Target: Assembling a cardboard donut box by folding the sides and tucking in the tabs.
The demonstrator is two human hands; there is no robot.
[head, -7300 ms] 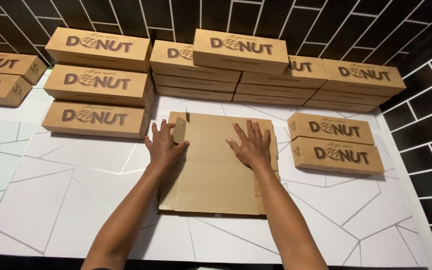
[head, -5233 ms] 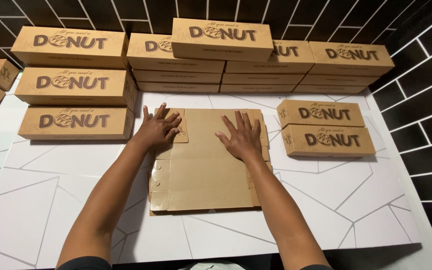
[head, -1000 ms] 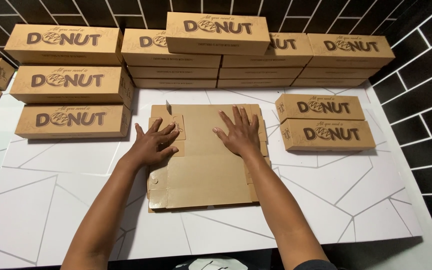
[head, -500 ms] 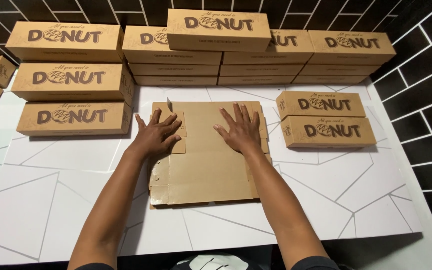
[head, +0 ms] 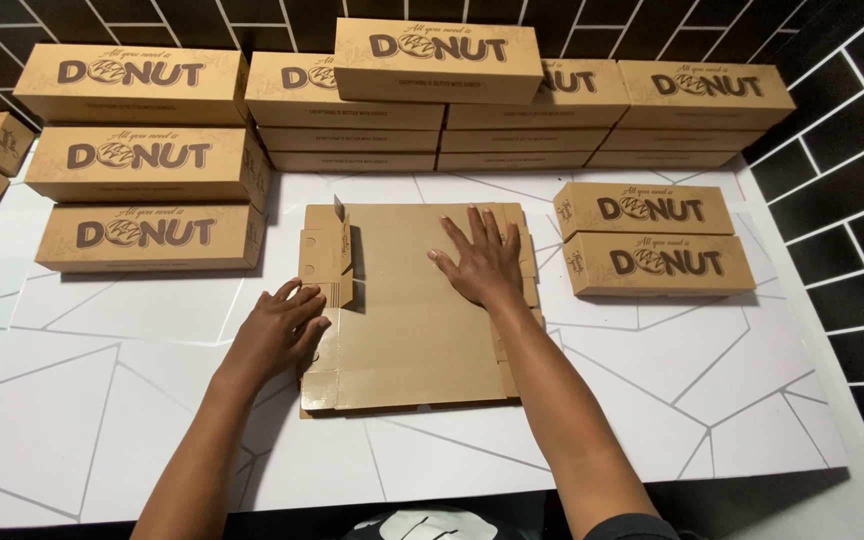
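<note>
Black tile wall [head: 852,130] w/ white grout; white table [head: 82,400], grey line pattern

left hand [head: 277,330] and right hand [head: 482,262] on flat cardboard blank [head: 422,330], stacked boxes [head: 142,165]

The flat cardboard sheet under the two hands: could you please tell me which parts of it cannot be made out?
Head view, flat cardboard sheet:
- Its left edge, partly covered by the left hand.
- Its right side flaps, hidden beneath the right hand and forearm.
- Its underside, facing the white table.
</note>
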